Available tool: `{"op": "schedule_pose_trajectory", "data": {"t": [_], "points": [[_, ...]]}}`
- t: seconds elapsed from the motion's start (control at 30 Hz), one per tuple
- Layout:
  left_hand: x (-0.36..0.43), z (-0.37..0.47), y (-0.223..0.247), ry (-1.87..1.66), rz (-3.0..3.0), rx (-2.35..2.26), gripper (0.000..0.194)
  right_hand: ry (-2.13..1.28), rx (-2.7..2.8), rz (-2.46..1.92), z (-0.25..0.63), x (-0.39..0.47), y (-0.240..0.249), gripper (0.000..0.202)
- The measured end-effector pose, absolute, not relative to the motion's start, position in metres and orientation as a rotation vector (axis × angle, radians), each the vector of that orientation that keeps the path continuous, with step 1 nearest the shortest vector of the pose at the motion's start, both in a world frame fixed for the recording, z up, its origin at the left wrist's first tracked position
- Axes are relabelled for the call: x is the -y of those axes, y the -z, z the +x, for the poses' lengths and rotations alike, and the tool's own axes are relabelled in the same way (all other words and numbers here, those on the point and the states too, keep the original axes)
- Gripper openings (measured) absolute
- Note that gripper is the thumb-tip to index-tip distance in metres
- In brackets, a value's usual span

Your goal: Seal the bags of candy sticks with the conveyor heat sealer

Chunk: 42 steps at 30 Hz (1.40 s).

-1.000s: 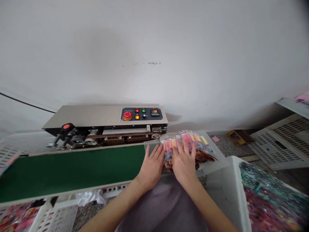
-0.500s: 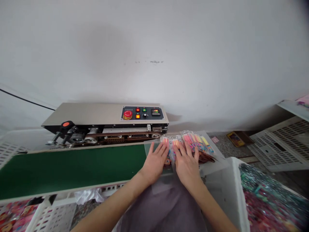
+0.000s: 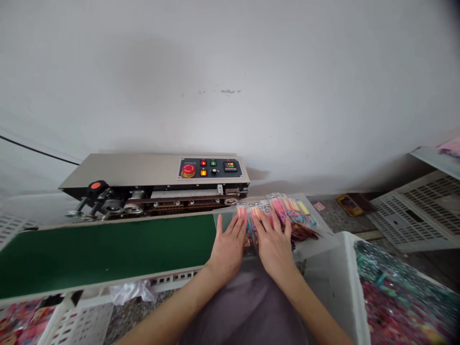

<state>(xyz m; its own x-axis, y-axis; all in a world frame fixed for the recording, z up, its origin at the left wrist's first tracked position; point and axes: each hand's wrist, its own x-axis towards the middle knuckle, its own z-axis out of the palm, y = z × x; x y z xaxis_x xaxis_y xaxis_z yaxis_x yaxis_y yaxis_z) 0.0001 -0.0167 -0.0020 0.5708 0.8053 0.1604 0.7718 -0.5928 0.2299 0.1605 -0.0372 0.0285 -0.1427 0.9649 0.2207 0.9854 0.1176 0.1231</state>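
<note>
My left hand (image 3: 228,247) lies flat, fingers spread, over a clear plastic packet (image 3: 242,211) at the right end of the green belt. Beside it my right hand (image 3: 275,244) also rests open, palm down, on another packet (image 3: 257,211) with pink and orange strips inside. Neither hand grips anything. Just right of my right fingers, several more packets with pink and yellow strips (image 3: 296,210) overlap in a row. Brown pieces (image 3: 304,232) show below them. My palms hide much of the two packets.
Behind the green conveyor belt (image 3: 108,254) stands a belt-type machine (image 3: 122,170) with a lit control panel (image 3: 212,168). A white foam box (image 3: 354,268) of colourful packets (image 3: 402,297) stands at right. White crates (image 3: 424,215) lie beyond; another crate (image 3: 82,323) sits below the belt.
The view has shifted slightly. Both hands stay flat on the packets, with only a small movement. Clear film that hung below my left hand is now mostly out of sight.
</note>
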Motion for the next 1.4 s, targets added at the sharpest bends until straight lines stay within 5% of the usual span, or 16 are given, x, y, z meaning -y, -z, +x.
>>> {"op": "schedule_pose_trajectory", "data": {"t": [0.43, 0.77, 1.07, 1.27, 1.4], "points": [[0.015, -0.03, -0.023, -0.291, 2.605, -1.638, 0.046, 0.284, 2.315, -1.929, 0.13, 0.028, -0.034, 0.044], [0.001, 0.012, -0.01, -0.264, 2.716, -1.279, 0.052, 0.461, 2.271, -2.057, 0.172, 0.046, -0.035, 0.044], [0.006, 0.005, -0.002, -0.323, 2.767, -1.324, 0.061, -0.01, 2.273, -1.935, 0.148, -0.023, -0.045, 0.034], [0.009, 0.006, -0.003, -0.33, 2.718, -1.319, 0.058, 0.169, 2.459, -1.869, 0.144, -0.033, -0.051, 0.026], [0.01, 0.007, 0.001, -0.363, 2.697, -1.366, 0.056, 0.283, 2.393, -1.952, 0.158, -0.013, -0.053, 0.04]]}}
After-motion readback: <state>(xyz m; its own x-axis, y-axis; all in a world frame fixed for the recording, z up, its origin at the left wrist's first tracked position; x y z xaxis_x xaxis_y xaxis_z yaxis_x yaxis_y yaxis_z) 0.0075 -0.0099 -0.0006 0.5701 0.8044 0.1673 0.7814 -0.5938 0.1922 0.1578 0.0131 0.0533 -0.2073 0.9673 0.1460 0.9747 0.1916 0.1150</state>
